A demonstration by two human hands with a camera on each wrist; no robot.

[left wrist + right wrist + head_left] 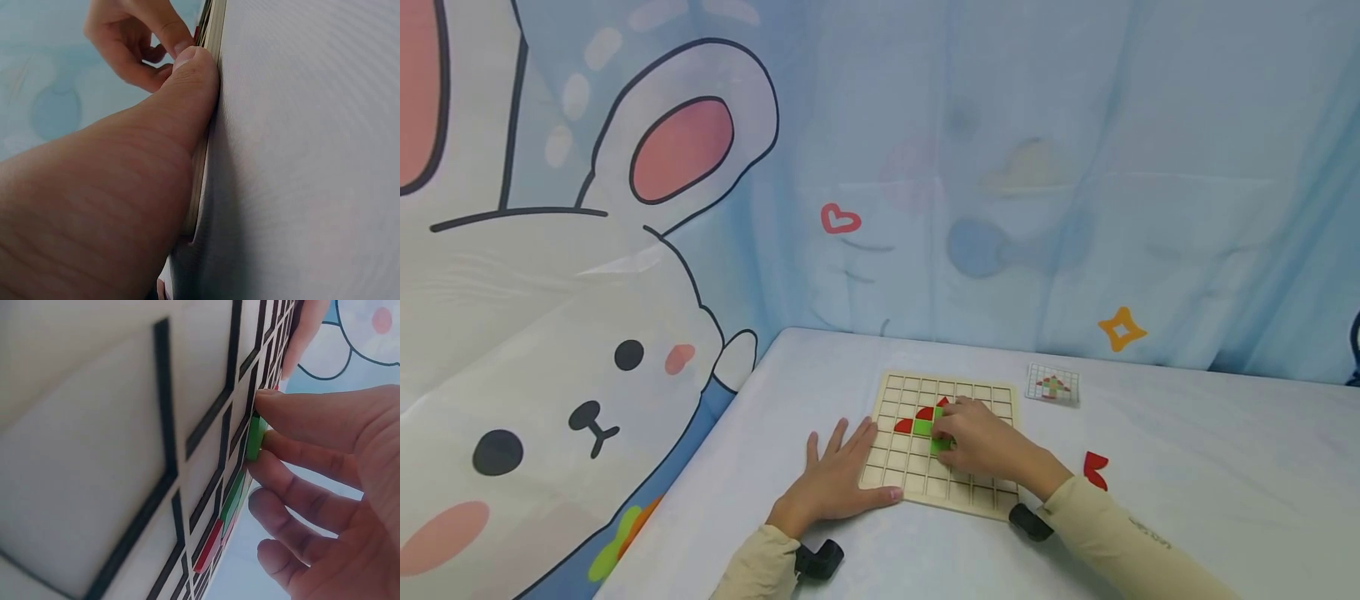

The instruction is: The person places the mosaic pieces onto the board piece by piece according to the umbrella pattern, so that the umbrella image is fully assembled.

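hands (831, 483) touch board edge (869, 470), inner green piece (254, 439)

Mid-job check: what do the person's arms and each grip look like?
The left sleeve and right sleeve are long and beige; the right one carries dark lettering too small to read. A black device sits by the left cuff, another by the right. The left grip and right grip are bare, without gloves.

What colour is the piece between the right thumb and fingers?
Green piece; the right wrist view shows it best.
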